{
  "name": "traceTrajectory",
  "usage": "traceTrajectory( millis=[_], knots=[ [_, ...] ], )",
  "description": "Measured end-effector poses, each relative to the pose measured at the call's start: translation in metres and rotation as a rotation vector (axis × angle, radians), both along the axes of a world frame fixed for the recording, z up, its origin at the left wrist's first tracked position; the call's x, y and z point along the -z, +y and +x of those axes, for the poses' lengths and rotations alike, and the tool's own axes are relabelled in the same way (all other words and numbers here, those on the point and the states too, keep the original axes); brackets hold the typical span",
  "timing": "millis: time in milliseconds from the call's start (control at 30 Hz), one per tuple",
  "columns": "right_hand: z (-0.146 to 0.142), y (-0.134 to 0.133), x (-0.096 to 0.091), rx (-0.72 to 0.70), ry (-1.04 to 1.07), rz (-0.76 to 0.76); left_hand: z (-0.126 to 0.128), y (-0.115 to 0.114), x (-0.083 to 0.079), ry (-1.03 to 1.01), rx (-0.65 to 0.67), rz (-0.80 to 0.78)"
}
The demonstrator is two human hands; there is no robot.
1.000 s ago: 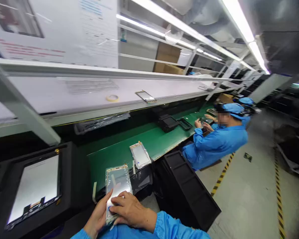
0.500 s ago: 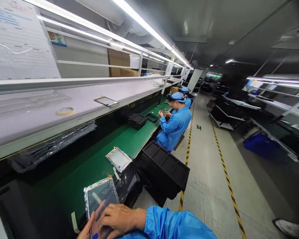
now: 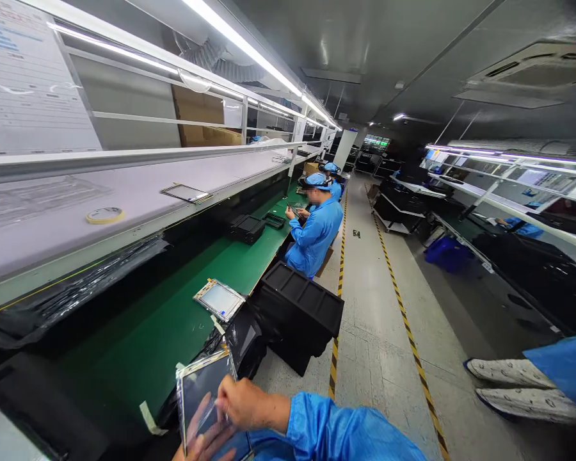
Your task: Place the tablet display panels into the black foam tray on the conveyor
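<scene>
At the bottom of the head view I hold a flat display panel (image 3: pixel 202 392) with a clear film on it. My left hand (image 3: pixel 206 433) lies under and behind the panel, its fingers showing through the film. My right hand (image 3: pixel 242 403) grips the panel's right edge, with a blue sleeve behind it. A second, similar panel (image 3: pixel 219 299) lies on the green bench (image 3: pixel 139 339) just beyond, near its front edge.
A stack of black trays (image 3: pixel 300 314) stands on the floor to my right. A co-worker in blue (image 3: pixel 314 234) sits further along the bench. A white upper shelf (image 3: pixel 125 192) carries a tape roll (image 3: pixel 104 215) and a panel (image 3: pixel 185 193). Another person's legs (image 3: pixel 532 378) are at right.
My view has swung right, down the aisle. My right hand has shifted from lying across the panel's face to its right edge, and the panel sits more upright.
</scene>
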State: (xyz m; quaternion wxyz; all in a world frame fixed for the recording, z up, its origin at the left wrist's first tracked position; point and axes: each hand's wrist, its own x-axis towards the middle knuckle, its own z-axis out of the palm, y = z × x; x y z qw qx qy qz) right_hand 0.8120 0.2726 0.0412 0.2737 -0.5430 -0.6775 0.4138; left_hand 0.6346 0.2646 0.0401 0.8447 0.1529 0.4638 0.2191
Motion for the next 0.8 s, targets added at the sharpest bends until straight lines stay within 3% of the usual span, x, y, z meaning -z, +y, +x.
traceTrajectory(
  millis=[67,133,233,300,367,433,567,667,800],
  knots=[
    [0.017,0.012,-0.016,0.197,0.271,-0.115,-0.001,-0.012,-0.002,-0.043,-0.009,0.126],
    [0.046,0.028,-0.037,0.461,0.490,-0.066,-0.004,-0.021,-0.010,-0.065,0.022,0.207],
    [0.098,0.047,-0.068,0.902,0.678,0.257,-0.013,-0.025,-0.025,-0.089,0.057,0.290],
    [0.125,0.050,-0.080,1.046,0.527,0.482,-0.020,-0.024,-0.034,-0.109,0.080,0.329],
    [0.134,0.045,-0.083,1.021,0.276,0.577,-0.027,-0.023,-0.038,-0.127,0.106,0.353],
    [0.121,0.036,-0.079,0.828,0.180,0.487,-0.030,-0.024,-0.039,-0.140,0.115,0.367],
    [0.066,0.026,-0.065,0.350,0.535,0.029,-0.029,-0.029,-0.038,-0.124,0.052,0.364],
    [0.037,0.026,-0.065,0.296,0.733,-0.177,-0.027,-0.035,-0.039,-0.086,-0.007,0.339],
    [0.027,0.027,-0.065,0.299,0.935,-0.326,-0.029,-0.041,-0.039,-0.078,-0.050,0.323]
  ],
)
